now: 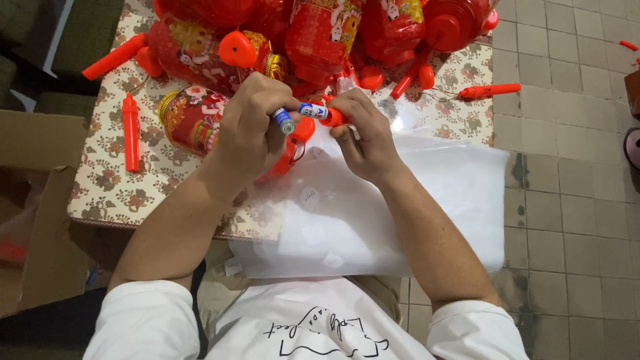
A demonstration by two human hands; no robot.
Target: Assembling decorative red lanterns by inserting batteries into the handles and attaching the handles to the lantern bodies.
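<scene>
Near the table's front edge, just above the sheet of clear plastic film (413, 200) that drapes off it toward the person's lap, both hands meet over a small cylindrical battery with a blue-and-white wrapper (313, 111). The battery lies almost level, its long axis running left to right, and sits between the two hands, with its right end against an orange plastic handle piece (333, 118). The right hand (363, 137) is nearer: its fingers (343, 107) are curled closed, pinching the battery and the orange piece together. The left hand (250, 127) is also closed, its fingers (267, 90) wrapped round a second small battery with a metal cap end (285, 122), whose cap points toward the first battery, the two close but apart. Under the left hand lies a red-and-gold paper lantern (193, 119); more red lanterns (320, 33) crowd the far edge, and a loose orange plastic stick (131, 130) lies toward the left edge.
</scene>
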